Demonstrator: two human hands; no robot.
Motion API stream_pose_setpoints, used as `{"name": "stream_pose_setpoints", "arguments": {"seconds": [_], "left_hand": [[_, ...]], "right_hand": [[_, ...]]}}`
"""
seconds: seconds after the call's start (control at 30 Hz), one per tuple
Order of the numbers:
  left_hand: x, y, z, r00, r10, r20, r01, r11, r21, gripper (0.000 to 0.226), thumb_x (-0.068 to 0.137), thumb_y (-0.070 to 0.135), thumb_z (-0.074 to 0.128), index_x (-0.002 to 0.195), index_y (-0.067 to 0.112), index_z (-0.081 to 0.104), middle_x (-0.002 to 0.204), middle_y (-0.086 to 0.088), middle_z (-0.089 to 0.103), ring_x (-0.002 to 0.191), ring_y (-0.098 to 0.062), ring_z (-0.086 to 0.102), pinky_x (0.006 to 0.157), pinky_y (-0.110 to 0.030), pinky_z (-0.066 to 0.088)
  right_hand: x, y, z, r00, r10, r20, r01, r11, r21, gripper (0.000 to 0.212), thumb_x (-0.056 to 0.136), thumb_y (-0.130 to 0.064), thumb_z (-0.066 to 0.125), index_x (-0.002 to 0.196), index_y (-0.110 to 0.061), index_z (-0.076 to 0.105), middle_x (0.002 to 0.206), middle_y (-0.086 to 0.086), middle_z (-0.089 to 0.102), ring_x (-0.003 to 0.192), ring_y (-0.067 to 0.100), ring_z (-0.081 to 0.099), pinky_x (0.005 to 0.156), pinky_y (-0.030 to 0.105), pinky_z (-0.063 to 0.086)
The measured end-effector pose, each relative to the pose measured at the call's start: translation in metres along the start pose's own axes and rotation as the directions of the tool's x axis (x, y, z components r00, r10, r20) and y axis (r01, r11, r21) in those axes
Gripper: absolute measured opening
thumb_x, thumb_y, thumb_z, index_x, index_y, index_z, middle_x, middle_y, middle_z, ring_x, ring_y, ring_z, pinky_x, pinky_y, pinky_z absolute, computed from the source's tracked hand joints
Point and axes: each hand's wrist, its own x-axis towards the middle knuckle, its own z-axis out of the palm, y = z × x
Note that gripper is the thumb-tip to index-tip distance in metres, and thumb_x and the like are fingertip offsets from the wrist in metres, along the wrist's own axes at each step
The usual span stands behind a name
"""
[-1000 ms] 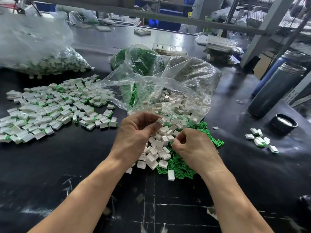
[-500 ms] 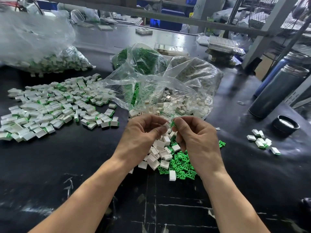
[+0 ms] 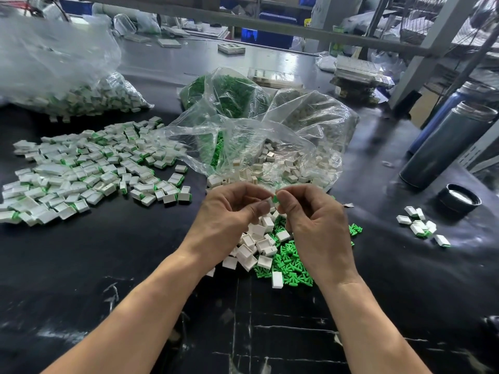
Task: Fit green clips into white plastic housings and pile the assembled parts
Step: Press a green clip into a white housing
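Three clear plastic bags sit on your black desk (image 3: 81,265). The far-left bag (image 3: 67,76) holds assembled white-and-green parts. The middle bag (image 3: 226,93) is full of loose green clips. The open bag (image 3: 283,147) in front of it lies slumped with its mouth toward you, white housings spilling out of it.

Your left hand (image 3: 229,214) has its fingers curled in, thumb and fingertips pinching a white housing (image 3: 269,203). Your right hand (image 3: 316,217) is curled the same way, pinching a green clip (image 3: 275,198) at its fingertips. Housing and clip meet between the two hands, above the desk; you cannot tell whether the clip is seated yet, since your fingers cover most of both pieces.

Just under your hands lies a heap of loose white housings (image 3: 256,244), touching and partly overlapping a heap of loose green clips (image 3: 291,263) on its right. The wide pile of assembled parts (image 3: 89,168) spreads over the desk to your left, well apart from your hands. A small cluster of assembled parts (image 3: 421,225) lies to your right, near a black lid (image 3: 459,201) and a dark cylindrical flask (image 3: 448,147) with a blue flask (image 3: 442,114) behind it.
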Motion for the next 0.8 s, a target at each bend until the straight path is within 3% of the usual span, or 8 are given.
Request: {"name": "stream_pose_setpoints", "arguments": {"seconds": [0.17,0.37,0.63,0.8], "left_hand": [[-0.0001,0.0003,0.0014,1.0,-0.024,-0.005,0.024,0.999,-0.027,0.011,0.092,0.009,0.073,0.099,0.017,0.076,0.083,-0.004,0.075,0.068,-0.008,0.061,0.061,-0.023,0.05],[0.0012,-0.0013,0.0009,0.999,-0.036,-0.002,0.036,0.998,-0.059,0.011,0.091,0.009,0.074,0.099,0.016,0.077,0.082,-0.002,0.075,0.068,-0.009,0.062,0.06,-0.022,0.049],[0.0027,-0.004,-0.0008,1.0,-0.026,-0.013,0.025,0.998,-0.063,0.009,0.091,0.011,0.075,0.098,0.017,0.077,0.08,0.0,0.075,0.066,-0.006,0.061,0.058,-0.019,0.048],[0.0028,-0.0044,-0.0002,1.0,-0.025,-0.011,0.025,0.998,-0.056,0.009,0.091,0.01,0.075,0.098,0.016,0.077,0.08,0.001,0.075,0.065,-0.006,0.06,0.058,-0.019,0.048]], "right_hand": [[-0.0012,-0.0001,0.0005,1.0,-0.001,-0.015,0.001,1.0,0.006,0.006,0.099,-0.031,0.07,0.095,-0.028,0.073,0.074,-0.013,0.07,0.062,0.006,0.06,0.058,0.025,0.046],[-0.0022,-0.0005,0.0038,0.999,0.016,-0.032,-0.016,1.0,0.002,0.005,0.099,-0.029,0.069,0.097,-0.032,0.072,0.073,-0.017,0.069,0.063,0.006,0.063,0.058,0.022,0.047],[-0.0032,-0.0026,0.0046,0.999,0.042,-0.013,-0.042,0.997,0.057,0.013,0.099,-0.022,0.069,0.098,-0.035,0.071,0.08,-0.011,0.073,0.069,0.008,0.067,0.063,0.033,0.057],[-0.0036,-0.0033,0.0048,1.0,0.018,-0.017,-0.018,0.999,0.03,0.013,0.099,-0.02,0.069,0.096,-0.032,0.071,0.076,-0.013,0.071,0.067,0.008,0.066,0.062,0.032,0.055]]}}
